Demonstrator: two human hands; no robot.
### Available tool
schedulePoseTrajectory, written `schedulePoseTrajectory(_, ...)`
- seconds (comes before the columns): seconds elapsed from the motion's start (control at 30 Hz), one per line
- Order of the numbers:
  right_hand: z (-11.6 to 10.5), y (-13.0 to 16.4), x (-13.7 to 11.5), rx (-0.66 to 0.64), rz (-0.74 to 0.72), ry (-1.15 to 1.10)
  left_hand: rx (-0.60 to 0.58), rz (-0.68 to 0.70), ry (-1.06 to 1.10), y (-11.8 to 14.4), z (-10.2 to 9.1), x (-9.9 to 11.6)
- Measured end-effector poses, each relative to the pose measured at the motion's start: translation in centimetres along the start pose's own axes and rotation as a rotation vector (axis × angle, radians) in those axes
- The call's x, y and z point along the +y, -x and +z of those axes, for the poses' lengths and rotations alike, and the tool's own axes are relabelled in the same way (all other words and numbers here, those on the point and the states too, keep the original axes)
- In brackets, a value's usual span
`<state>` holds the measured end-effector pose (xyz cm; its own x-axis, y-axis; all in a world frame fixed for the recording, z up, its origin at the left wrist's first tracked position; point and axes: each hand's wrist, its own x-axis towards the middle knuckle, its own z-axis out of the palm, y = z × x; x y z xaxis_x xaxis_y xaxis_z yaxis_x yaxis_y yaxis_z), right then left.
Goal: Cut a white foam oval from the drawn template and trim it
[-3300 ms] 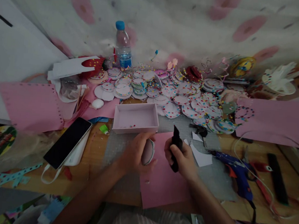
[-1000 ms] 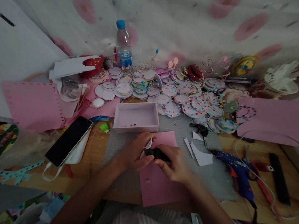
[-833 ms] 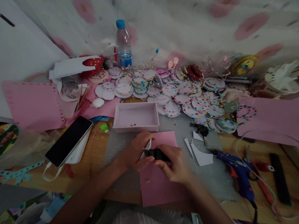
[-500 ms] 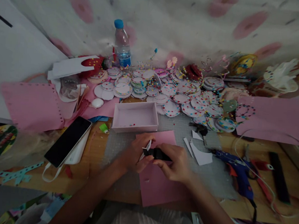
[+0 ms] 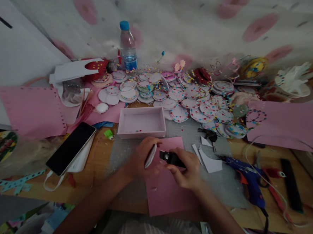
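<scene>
Gripping a disc [image 5: 150,155] edge-on, the left hand [image 5: 140,158] faced the right hand [image 5: 186,168], closed on a black punch [image 5: 171,157] just apart; finished discs [image 5: 189,101] lay beyond.

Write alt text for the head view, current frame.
A person's left hand holds a white round disc on edge, just apart from a small black tool gripped in the right hand, above a pink sheet. Beyond lie a shallow pink tray, many confetti-trimmed discs, a water bottle and a blue glue gun.
</scene>
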<state>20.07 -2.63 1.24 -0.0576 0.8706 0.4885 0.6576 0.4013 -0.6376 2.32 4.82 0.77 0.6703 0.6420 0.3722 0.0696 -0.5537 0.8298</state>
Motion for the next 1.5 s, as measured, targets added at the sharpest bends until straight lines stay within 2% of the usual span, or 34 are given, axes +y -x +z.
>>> schedulePoseTrajectory(0.07, -0.02, 0.05, 0.03, 0.004, 0.001, -0.017, 0.008, -0.008, 0.002, -0.04, -0.16, -0.27)
schedulePoseTrajectory(0.2, 0.16, 0.08, 0.12, -0.096, -0.031, -0.012, 0.029, -0.006, 0.033, -0.17, -0.14, -0.58)
schedulePoseTrajectory(0.37, 0.27, 0.02, 0.04, -0.188, -0.033, 0.035, -0.051, -0.147, 0.060, -0.20, 0.00, -0.20)
schedulePoseTrajectory(0.57, 0.36, -0.17, -0.08, -0.284, -0.029, 0.037, -0.131, -0.188, 0.122, 0.14, -0.04, -0.39)
schedulePoseTrajectory(0.77, 0.44, 0.03, 0.01, -0.260, 0.023, 0.076, -0.174, -0.175, 0.173, 0.17, -0.08, -0.79)
schedulePoseTrajectory(1.0, 0.09, -0.20, -0.06, -0.271, 0.038, 0.054, -0.189, -0.155, 0.037, 0.14, -0.35, -0.61)
schedulePoseTrajectory(1.13, 0.03, -0.37, -0.16, -0.298, 0.020, 0.033, -0.237, -0.146, -0.012, 0.12, -0.41, -0.56)
schedulePoseTrajectory(1.5, -0.03, -0.19, 0.12, -0.200, 0.007, 0.049, -0.156, -0.084, -0.035, 0.09, -0.22, -0.46)
